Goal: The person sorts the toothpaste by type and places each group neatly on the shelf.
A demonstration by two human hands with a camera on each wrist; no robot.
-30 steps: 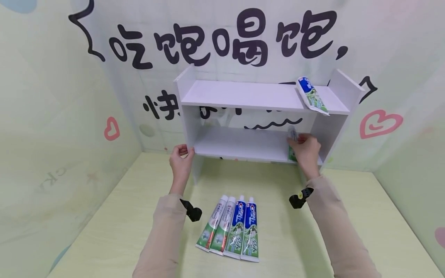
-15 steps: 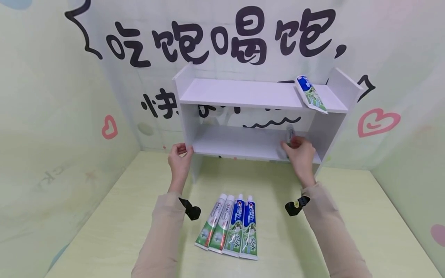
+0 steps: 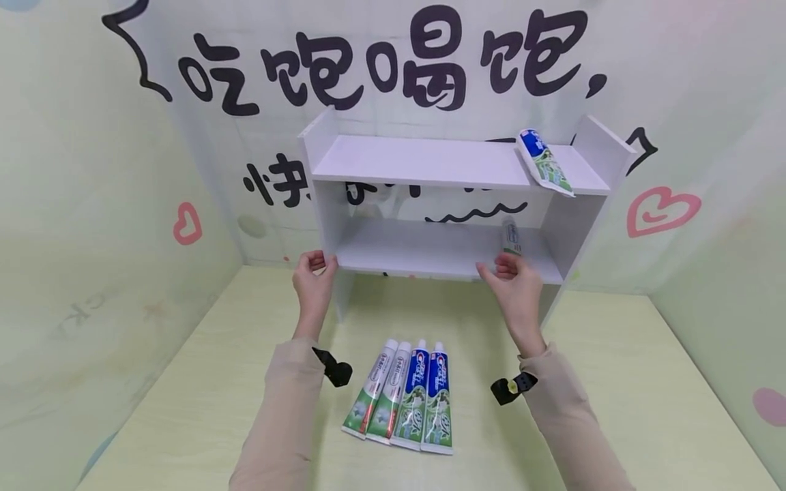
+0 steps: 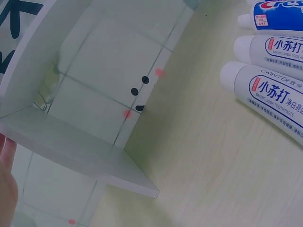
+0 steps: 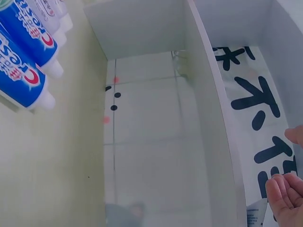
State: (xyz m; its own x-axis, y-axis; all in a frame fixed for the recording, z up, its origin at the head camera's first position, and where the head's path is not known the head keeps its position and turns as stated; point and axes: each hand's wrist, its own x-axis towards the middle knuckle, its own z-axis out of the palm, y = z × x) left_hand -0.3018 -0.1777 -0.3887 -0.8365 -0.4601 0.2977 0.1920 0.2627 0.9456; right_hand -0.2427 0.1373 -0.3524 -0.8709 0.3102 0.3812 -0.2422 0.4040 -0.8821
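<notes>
My right hand (image 3: 518, 293) is by the front edge of the lower shelf, thumb and fingers spread apart with nothing between them. Just behind its fingertips a silver-and-green toothpaste tube (image 3: 510, 237) rests on that shelf, its near part hidden by the hand. At the shelf unit's left side panel (image 3: 330, 218), my left hand (image 3: 313, 290) holds the front edge with thumb and curled fingers. Fingers (image 4: 6, 150) of that hand show beside the panel in the left wrist view. A blue-and-green toothpaste tube (image 3: 545, 164) lies on the upper shelf (image 3: 417, 160), its flat end past the front edge.
On the table (image 3: 245, 409), in front of the unit, two white-and-green baking soda toothpaste tubes (image 3: 371, 389) lie next to two blue-and-green Crest tubes (image 3: 437, 399), caps toward the unit. A printed wall (image 3: 245, 150) stands behind the unit.
My right hand has let go of the silver-and-green tube on the lower shelf and drawn back to the left and toward me. The left hand stays at the side panel.
</notes>
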